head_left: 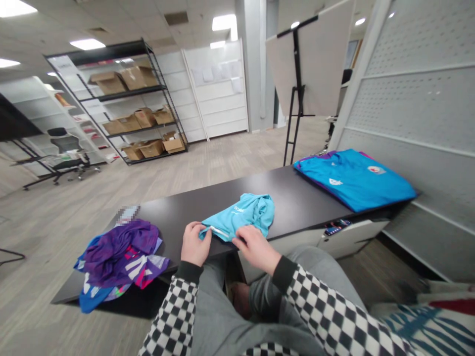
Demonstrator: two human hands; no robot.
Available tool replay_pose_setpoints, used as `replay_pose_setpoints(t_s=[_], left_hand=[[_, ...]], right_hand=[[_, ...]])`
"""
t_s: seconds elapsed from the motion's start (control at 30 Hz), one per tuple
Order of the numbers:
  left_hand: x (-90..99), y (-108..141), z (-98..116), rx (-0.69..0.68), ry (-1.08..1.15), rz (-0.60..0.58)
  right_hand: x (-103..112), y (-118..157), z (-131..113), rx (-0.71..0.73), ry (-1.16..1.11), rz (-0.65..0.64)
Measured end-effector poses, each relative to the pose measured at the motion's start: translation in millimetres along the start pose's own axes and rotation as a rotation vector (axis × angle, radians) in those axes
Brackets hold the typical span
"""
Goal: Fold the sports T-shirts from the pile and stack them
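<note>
A light-blue garment (247,212) with small white lettering lies bunched near the front edge of the dark table (185,205). Its near edge, with a white stripe, is between my hands. The fingers of my left hand (195,244) are closed on the left corner of that edge. To the right, my right hand (257,246) pinches the same edge, thumb and fingers together. Both wrists are in checkered sleeves with black cuffs.
Crumpled purple and blue garments (120,254) hang over the table's left end, beside a blurred flat item (128,214). Folded blue shirts (356,179) lie at the right. A phone (337,227) rests below the table's front edge. Shelves with cardboard boxes (139,76) stand behind.
</note>
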State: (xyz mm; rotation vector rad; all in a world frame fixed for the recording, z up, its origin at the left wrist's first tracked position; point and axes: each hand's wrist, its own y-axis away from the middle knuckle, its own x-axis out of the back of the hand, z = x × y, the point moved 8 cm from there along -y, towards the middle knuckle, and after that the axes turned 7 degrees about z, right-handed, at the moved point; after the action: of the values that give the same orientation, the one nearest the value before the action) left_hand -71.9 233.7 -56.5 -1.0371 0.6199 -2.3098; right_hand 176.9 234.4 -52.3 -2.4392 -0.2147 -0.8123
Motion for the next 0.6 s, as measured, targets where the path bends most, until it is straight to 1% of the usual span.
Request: replay_pose_setpoints(t_s=[0.07,0.1,0.2,0.27,0.33,0.4,0.47,0.53,0.6], left_hand=[[4.2,-1,0,0.012,0.056,-0.006],[5.4,-3,1,0.007,0.082,-0.034],[13.1,-15,7,-0.001,0.135,-0.137],[25.0,-31,14,0.044,0.180,-0.175],[42.2,-51,28,0.087,0.254,-0.180],[63.8,-73,54,0.078,0.337,-0.167],[89.9,-93,84,0.044,0.359,-0.139],[119.3,-110,112,-0.011,0.268,-0.097],[146.8,-122,135,-0.094,0.084,-0.068]], right_hand=[[22,-3,14,-0.091,-0.224,0.067],[35,-7,20,-0.129,-0.305,0.113],[78,-22,26,-0.162,-0.416,0.251],[101,-32,25,-0.200,-0.494,0.293],[119,-42,21,-0.263,-0.581,0.315],[140,-51,10,-0.274,-0.599,0.343],[167,-58,-10,-0.211,-0.530,0.343],[193,-63,-39,-0.096,-0.394,0.259],[215,-63,-70,0.038,-0.205,0.136]])
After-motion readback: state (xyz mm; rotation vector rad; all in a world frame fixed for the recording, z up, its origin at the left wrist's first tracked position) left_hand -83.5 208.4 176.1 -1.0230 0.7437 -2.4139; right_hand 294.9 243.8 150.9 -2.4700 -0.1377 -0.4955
